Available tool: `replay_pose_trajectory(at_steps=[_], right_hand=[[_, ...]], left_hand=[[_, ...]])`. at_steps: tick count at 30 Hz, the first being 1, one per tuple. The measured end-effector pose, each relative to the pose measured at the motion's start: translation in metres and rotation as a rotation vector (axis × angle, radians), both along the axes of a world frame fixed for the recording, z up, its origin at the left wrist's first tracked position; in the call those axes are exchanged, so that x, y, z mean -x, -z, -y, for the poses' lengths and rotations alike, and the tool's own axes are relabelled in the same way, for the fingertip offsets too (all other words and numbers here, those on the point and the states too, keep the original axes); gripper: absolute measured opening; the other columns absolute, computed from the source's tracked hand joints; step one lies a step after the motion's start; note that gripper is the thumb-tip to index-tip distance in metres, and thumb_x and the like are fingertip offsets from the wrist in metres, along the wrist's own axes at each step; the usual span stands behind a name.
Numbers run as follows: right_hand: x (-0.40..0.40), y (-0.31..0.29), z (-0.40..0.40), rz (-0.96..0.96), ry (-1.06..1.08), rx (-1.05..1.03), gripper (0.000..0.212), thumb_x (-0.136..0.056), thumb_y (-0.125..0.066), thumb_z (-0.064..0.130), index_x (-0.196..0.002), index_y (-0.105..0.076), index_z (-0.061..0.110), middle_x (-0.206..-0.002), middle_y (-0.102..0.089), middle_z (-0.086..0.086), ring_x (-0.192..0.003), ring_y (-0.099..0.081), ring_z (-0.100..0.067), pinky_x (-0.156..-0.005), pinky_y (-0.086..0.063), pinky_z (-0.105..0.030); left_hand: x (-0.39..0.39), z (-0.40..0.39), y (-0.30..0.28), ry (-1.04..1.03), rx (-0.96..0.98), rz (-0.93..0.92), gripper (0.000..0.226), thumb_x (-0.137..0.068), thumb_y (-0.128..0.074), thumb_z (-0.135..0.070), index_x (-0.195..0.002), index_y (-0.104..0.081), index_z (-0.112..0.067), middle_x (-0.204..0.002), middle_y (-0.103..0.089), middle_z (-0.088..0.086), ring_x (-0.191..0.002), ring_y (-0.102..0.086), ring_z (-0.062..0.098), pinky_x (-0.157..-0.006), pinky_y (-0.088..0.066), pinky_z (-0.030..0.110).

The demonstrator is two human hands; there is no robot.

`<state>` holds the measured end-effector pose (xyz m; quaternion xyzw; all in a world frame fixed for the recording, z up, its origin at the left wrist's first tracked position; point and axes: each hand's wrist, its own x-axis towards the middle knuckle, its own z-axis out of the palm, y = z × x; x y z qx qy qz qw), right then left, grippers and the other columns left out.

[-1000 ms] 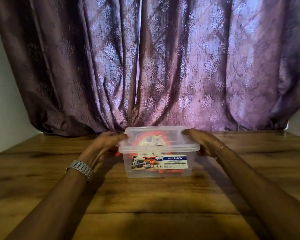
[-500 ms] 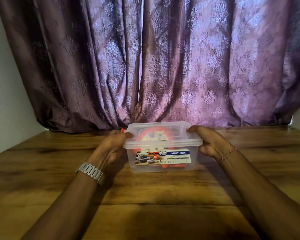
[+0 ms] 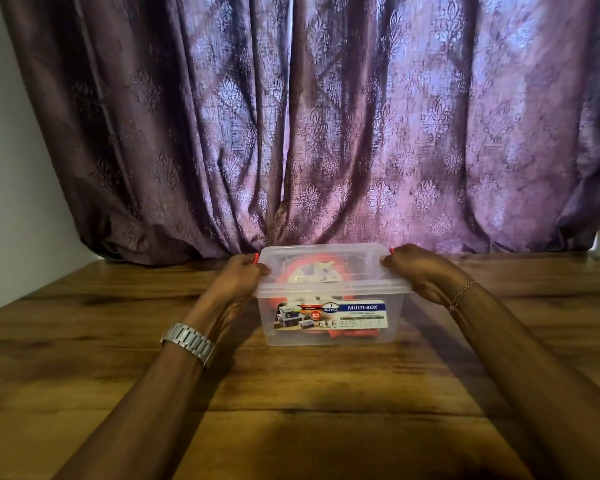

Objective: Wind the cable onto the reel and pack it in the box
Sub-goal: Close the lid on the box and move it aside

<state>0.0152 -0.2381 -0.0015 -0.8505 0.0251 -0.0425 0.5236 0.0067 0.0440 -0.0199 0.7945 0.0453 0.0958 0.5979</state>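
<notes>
1. The left hand grips the left end of the lid, fingers curled over its rim beside an orange clip. The right hand grips the right end the same way, next to the other clip. Neither is released; both clasp the lid edge.
2. Holding both ends at once likely serves to press the lid down evenly or work the clips; whether they are latched I cannot tell.
3. The box stands upright on the desk, label toward the person. Through its clear wall and lid the orange reel shows lying inside, so the packing looks almost done. The cable itself cannot be made out apart from the reel.
4. A watch sits on the left wrist and a bracelet on the right; both are well back from the box and should not catch on it.
5. Behind the box the curtain hangs down to the desk's far edge, near the box's back, so there is little room to push it away.
6. The desk in front of the box and to both sides offers open surface for sliding or lifting.
</notes>
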Motion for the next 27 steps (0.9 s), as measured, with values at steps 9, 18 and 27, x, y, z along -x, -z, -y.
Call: replay_pose_trajectory(at_steps=[9,18,27], right_hand=[[0.001,-0.005,-0.020,0.215,0.186,0.564,0.024,-0.092,-0.053,0.022,-0.099,-0.058,0.000,-0.110,-0.063,-0.026,-0.095,-0.062,-0.039,-0.072,-0.053,-0.036],[-0.014,0.004,-0.104,0.474,0.149,0.228,0.027,-0.076,-0.064,0.024,-0.061,-0.065,0.002,-0.069,-0.068,-0.017,-0.071,-0.064,-0.034,-0.066,-0.049,-0.032],[-0.026,-0.005,-0.286,0.376,-0.298,0.297,0.019,-0.077,-0.063,0.016,-0.080,-0.072,0.001,-0.087,-0.072,-0.017,-0.083,-0.067,-0.030,-0.074,-0.055,-0.036]], left_hand=[[0.005,0.001,0.007,-0.025,0.188,0.055,0.027,-0.096,-0.053,0.004,-0.120,-0.065,0.002,-0.109,-0.071,0.023,-0.085,-0.067,0.031,-0.084,-0.059,0.047],[0.050,-0.081,0.004,-0.339,-0.042,0.172,0.011,-0.096,-0.065,-0.010,-0.101,-0.069,-0.002,-0.093,-0.069,0.009,-0.072,-0.062,0.016,-0.065,-0.053,0.031],[0.124,-0.217,0.009,-0.713,-0.103,0.224,0.025,-0.089,-0.073,-0.016,-0.099,-0.057,0.002,-0.083,-0.057,0.009,-0.078,-0.058,0.025,-0.055,-0.046,0.030]])
